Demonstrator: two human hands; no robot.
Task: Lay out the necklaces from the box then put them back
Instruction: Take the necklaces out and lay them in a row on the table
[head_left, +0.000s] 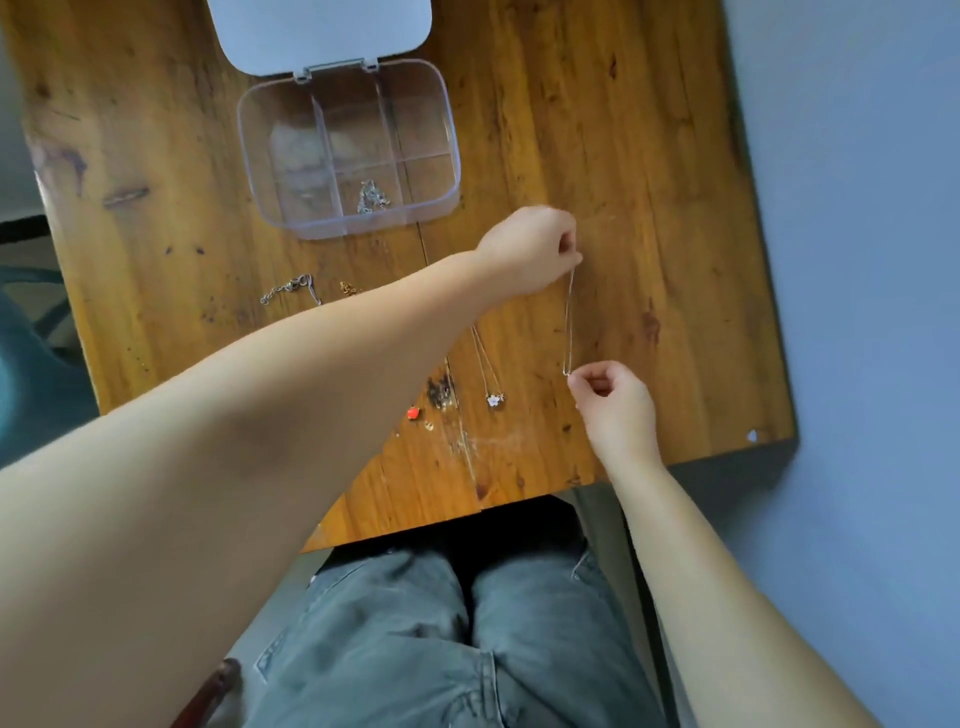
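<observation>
- Head view: my left hand reaches across my body, fingertips pinched shut on the far end of a thin silver chain necklace. My right hand pinches the near end, just below the left. I hold it at both ends so the chain runs straight between my fingers and doesn't kink or knot as it goes down on the worn wooden table.
- Just to the left of my right fingers lies a fine chain with a small white flower pendant, stretched the same way, away from me. I judge I am setting this one parallel, beside it and apart, so the two don't tangle.
- Further left, partly hidden under my left forearm, are a small red charm, a silver chain with a clasp and a bit of gold-coloured chain.
- Beyond my left fingers sits the clear plastic compartment box, its pale lid hinged back. One tangled silver piece lies in a near middle compartment, so laying out looks unfinished.
</observation>
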